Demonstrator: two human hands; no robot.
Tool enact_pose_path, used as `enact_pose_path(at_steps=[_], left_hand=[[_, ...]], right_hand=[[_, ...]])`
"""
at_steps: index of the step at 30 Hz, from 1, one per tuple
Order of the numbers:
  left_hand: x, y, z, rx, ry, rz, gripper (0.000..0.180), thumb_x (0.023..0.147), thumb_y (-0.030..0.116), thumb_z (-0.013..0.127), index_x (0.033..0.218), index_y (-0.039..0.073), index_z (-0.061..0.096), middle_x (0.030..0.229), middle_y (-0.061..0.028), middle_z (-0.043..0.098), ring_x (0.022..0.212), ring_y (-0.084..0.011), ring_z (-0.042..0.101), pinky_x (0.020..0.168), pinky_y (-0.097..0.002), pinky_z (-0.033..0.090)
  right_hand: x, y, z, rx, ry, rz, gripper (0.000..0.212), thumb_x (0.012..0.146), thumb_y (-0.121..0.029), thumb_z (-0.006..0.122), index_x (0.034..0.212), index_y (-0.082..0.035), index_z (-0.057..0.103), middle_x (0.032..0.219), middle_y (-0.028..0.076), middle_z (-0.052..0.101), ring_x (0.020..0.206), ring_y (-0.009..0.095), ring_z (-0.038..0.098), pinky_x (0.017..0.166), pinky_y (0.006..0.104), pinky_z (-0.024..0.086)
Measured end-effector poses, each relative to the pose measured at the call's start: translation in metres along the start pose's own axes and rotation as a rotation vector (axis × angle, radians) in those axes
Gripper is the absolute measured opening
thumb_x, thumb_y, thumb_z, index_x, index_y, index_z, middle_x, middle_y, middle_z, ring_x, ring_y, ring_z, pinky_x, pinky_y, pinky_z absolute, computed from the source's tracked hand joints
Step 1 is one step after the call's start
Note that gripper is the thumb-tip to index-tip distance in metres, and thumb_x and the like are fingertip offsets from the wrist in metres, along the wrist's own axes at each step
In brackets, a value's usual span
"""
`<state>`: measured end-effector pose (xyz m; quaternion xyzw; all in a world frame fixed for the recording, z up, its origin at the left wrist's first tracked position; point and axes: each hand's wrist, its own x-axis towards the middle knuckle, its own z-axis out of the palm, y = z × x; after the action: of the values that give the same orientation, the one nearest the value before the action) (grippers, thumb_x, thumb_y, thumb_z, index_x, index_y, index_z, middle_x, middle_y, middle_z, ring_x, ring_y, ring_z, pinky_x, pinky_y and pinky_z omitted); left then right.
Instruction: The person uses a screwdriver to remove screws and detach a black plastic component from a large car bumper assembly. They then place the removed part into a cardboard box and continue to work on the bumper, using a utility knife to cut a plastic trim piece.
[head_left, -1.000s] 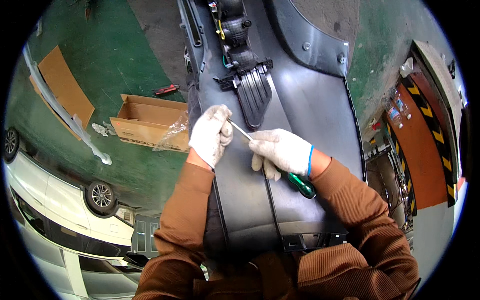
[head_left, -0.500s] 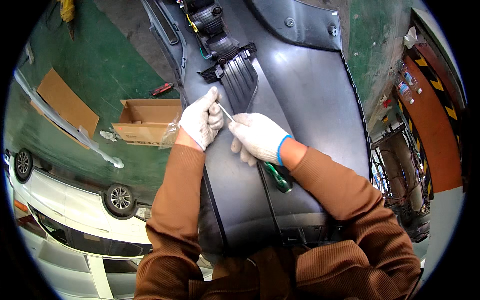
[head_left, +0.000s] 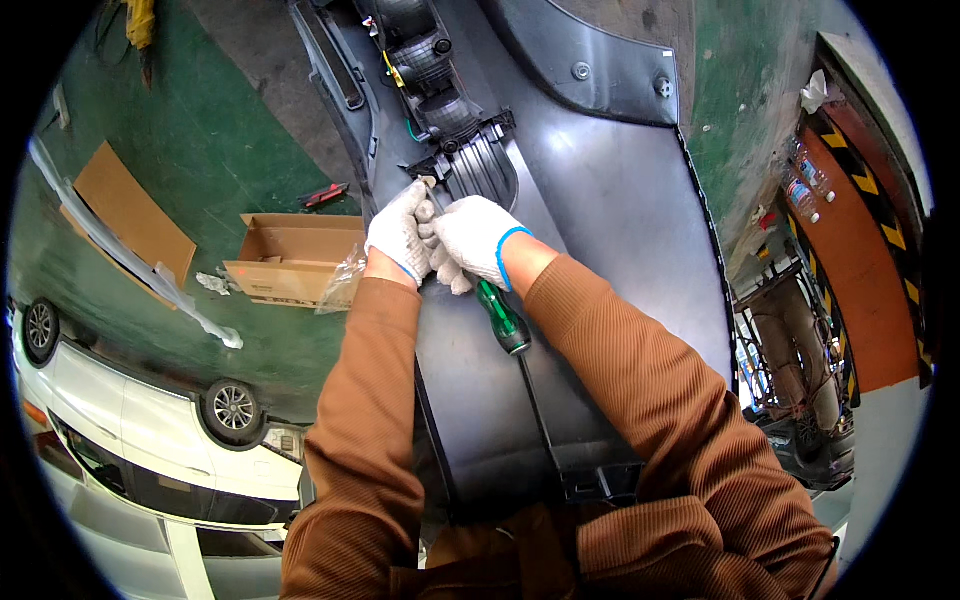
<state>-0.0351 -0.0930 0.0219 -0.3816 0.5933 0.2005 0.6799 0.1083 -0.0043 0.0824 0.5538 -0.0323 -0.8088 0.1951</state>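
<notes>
My right hand [head_left: 474, 240], in a white knit glove with a blue cuff edge, is closed round a screwdriver. Its green and black handle [head_left: 504, 320] sticks out below the palm, and its shaft is hidden by my fingers. My left hand [head_left: 398, 230], gloved in white too, is pinched closed right beside the right one; what is between its fingertips is hidden. Both hands are over a large glossy dark plastic panel [head_left: 620, 200]. Just beyond my left fingertips lies a black ribbed part [head_left: 482, 165], joined to a dark lamp-like assembly [head_left: 435, 75] with thin coloured wires.
On the green floor at left are an open cardboard box [head_left: 300, 262], a flat cardboard piece [head_left: 140, 215] and a red tool [head_left: 325, 195]. A white car [head_left: 140, 410] stands at lower left. At right, plastic bottles [head_left: 803, 197] lie by a yellow-black striped edge [head_left: 880, 200].
My right hand has moved left and up with the screwdriver, up against my left hand. The shaft, visible before, is now covered. The view has shifted slightly.
</notes>
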Motion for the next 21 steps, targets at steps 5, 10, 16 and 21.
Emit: enact_pose_path(at_steps=[5,10,16,21], left_hand=[[0.003,0.0,0.003,-0.043,0.014,0.01,0.017,0.106,0.03,0.06,0.114,0.017,0.068,0.064,0.0084,0.046,0.049,-0.0082,0.038,0.045,-0.0276,0.035],[0.023,-0.005,-0.022,-0.097,-0.134,-0.025,0.022,0.107,0.032,0.059,0.115,0.016,0.069,0.076,-0.0003,0.062,0.067,-0.0188,0.059,0.062,-0.0399,0.052],[0.022,-0.01,-0.008,-0.097,-0.088,-0.06,0.033,0.109,0.041,0.05,0.116,0.013,0.067,0.11,-0.0158,0.071,0.099,-0.0358,0.066,0.085,-0.0542,0.054],[0.001,-0.003,0.003,-0.003,-0.085,-0.065,0.045,0.107,0.047,0.051,0.103,0.005,0.065,0.086,-0.0147,0.066,0.055,-0.0341,0.057,0.047,-0.0516,0.047]], right_hand=[[0.01,-0.006,0.006,-0.125,0.044,-0.016,0.03,0.102,-0.02,0.051,0.097,0.006,0.066,0.074,0.018,0.07,0.054,0.027,0.066,0.046,0.0406,0.054],[0.016,-0.016,0.015,-0.301,0.144,0.0,0.042,0.106,-0.027,0.053,0.094,0.008,0.073,0.076,0.023,0.073,0.061,0.032,0.073,0.056,0.0436,0.056],[0.017,-0.04,0.024,-0.503,0.19,0.044,0.035,0.103,-0.023,0.054,0.095,0.005,0.072,0.082,0.02,0.073,0.059,0.028,0.07,0.055,0.041,0.055],[0.03,-0.022,0.015,-0.114,0.111,0.047,0.024,0.103,-0.021,0.057,0.095,-0.002,0.07,0.074,0.01,0.069,0.051,0.019,0.061,0.042,0.0343,0.051]])
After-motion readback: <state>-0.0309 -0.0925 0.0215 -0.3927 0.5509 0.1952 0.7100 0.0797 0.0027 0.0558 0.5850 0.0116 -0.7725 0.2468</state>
